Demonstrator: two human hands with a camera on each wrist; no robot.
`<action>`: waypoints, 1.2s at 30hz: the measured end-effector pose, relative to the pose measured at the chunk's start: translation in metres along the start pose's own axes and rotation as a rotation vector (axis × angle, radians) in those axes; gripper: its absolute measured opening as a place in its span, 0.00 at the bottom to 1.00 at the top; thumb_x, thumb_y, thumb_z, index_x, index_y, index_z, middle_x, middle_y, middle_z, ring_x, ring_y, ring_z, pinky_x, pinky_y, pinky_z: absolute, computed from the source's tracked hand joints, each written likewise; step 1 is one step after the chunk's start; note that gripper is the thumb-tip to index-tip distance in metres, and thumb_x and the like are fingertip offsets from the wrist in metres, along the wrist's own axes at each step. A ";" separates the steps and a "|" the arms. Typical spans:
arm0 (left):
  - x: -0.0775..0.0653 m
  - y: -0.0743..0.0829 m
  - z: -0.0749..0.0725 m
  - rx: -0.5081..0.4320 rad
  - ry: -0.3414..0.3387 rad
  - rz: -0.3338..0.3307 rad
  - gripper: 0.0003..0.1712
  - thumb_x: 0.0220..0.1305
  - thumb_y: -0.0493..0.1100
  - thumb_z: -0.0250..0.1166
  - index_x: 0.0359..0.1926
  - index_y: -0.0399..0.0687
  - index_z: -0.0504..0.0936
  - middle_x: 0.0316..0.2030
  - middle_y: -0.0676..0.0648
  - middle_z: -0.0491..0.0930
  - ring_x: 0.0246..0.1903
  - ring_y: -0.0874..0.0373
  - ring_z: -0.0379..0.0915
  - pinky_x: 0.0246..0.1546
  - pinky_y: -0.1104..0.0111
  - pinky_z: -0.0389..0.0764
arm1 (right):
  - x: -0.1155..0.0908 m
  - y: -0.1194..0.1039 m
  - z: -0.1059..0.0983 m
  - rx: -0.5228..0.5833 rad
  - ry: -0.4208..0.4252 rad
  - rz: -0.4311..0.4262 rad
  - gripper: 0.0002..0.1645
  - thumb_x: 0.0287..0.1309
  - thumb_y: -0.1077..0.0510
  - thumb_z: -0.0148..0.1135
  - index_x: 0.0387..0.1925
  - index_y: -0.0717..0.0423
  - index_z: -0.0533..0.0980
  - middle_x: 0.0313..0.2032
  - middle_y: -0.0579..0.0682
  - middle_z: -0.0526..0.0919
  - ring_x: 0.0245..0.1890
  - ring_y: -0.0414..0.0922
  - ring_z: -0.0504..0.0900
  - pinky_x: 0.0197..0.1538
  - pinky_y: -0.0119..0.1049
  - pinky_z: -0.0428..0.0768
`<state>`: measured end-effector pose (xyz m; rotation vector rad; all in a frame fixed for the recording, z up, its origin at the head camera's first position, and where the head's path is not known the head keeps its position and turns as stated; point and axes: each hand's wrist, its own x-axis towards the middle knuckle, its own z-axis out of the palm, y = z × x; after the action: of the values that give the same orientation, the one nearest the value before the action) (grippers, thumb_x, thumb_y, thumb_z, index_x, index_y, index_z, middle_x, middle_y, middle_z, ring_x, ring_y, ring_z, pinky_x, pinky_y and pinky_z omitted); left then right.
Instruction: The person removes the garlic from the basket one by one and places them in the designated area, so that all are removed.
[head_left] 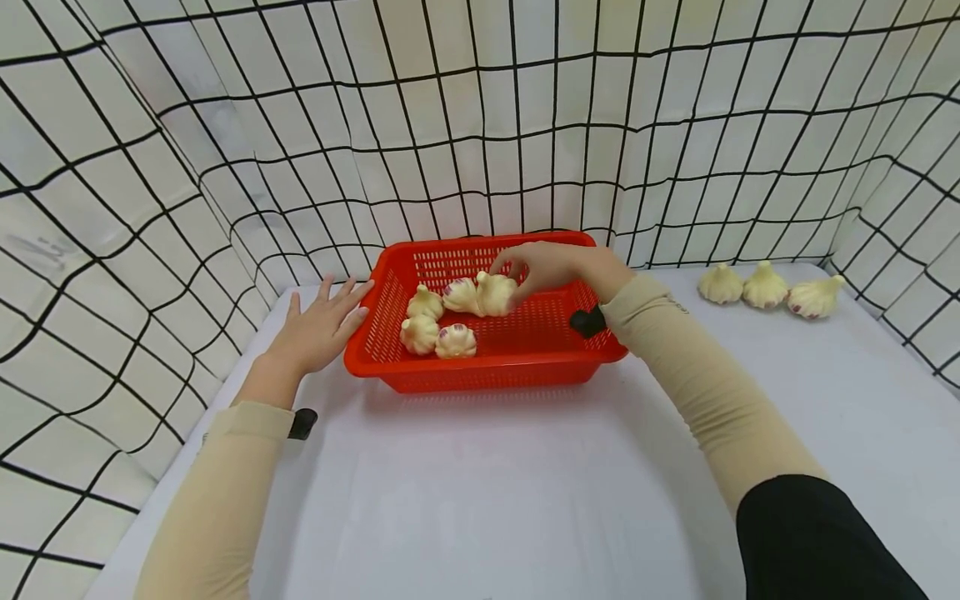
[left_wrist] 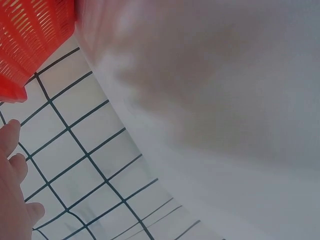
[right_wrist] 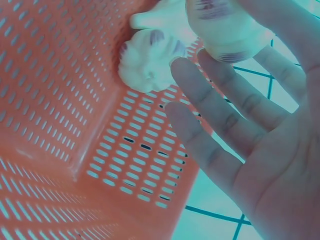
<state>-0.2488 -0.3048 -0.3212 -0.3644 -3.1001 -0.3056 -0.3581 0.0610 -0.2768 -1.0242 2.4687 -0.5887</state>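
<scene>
A red plastic basket (head_left: 487, 375) with slotted walls stands against the back netting. My right hand (head_left: 551, 265) reaches inside it and pinches a garlic bulb (head_left: 495, 294) between thumb and fingertips. In the right wrist view that garlic bulb (right_wrist: 227, 30) shows purple streaks, its top cut off by the frame. Beside it in the basket lies another garlic bulb (head_left: 461, 296), with several more, such as the garlic bulb (head_left: 456, 342) near the front wall. My left hand (head_left: 318, 327) spreads its straight fingers at the basket's left rim, the fingertips touching or very near it.
Three garlic bulbs (head_left: 765, 286) sit in a row on the white table (head_left: 480, 492) at the back right. Black netting (head_left: 495, 133) over white walls encloses the back and both sides. A small black object (head_left: 303, 423) sits at each wrist.
</scene>
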 end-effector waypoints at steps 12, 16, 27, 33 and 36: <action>0.000 0.000 0.000 0.003 0.004 -0.003 0.39 0.81 0.65 0.34 0.83 0.54 0.50 0.81 0.39 0.44 0.79 0.36 0.25 0.68 0.30 0.23 | -0.023 0.000 -0.008 0.049 0.072 -0.103 0.34 0.60 0.55 0.75 0.66 0.53 0.74 0.54 0.55 0.79 0.52 0.51 0.80 0.55 0.44 0.80; 0.000 0.000 0.000 -0.008 0.006 -0.001 0.38 0.81 0.64 0.34 0.82 0.54 0.50 0.81 0.38 0.44 0.79 0.37 0.24 0.67 0.31 0.22 | -0.031 0.000 -0.011 0.074 0.084 -0.115 0.32 0.61 0.57 0.74 0.65 0.53 0.74 0.56 0.55 0.78 0.53 0.52 0.82 0.57 0.45 0.81; 0.000 0.000 0.000 -0.008 0.008 0.003 0.38 0.81 0.65 0.34 0.83 0.54 0.50 0.81 0.38 0.44 0.79 0.37 0.24 0.67 0.31 0.21 | -0.057 0.005 -0.012 0.105 0.146 -0.132 0.32 0.61 0.57 0.74 0.64 0.56 0.73 0.51 0.55 0.80 0.51 0.52 0.83 0.56 0.46 0.81; 0.000 -0.001 0.001 -0.007 0.010 0.003 0.39 0.80 0.65 0.34 0.83 0.54 0.50 0.80 0.38 0.45 0.79 0.37 0.24 0.67 0.31 0.22 | -0.070 0.013 -0.011 0.128 0.181 -0.118 0.33 0.61 0.56 0.74 0.65 0.57 0.72 0.54 0.57 0.79 0.55 0.54 0.82 0.59 0.50 0.80; 0.001 -0.001 0.001 -0.010 0.008 0.001 0.39 0.80 0.65 0.34 0.83 0.55 0.49 0.80 0.38 0.45 0.79 0.37 0.24 0.67 0.31 0.22 | -0.078 0.015 -0.011 0.132 0.200 -0.114 0.34 0.61 0.56 0.74 0.66 0.58 0.72 0.53 0.57 0.79 0.54 0.54 0.83 0.58 0.50 0.80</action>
<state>-0.2495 -0.3052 -0.3222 -0.3634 -3.0921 -0.3214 -0.3211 0.1301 -0.2599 -1.1064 2.5122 -0.9189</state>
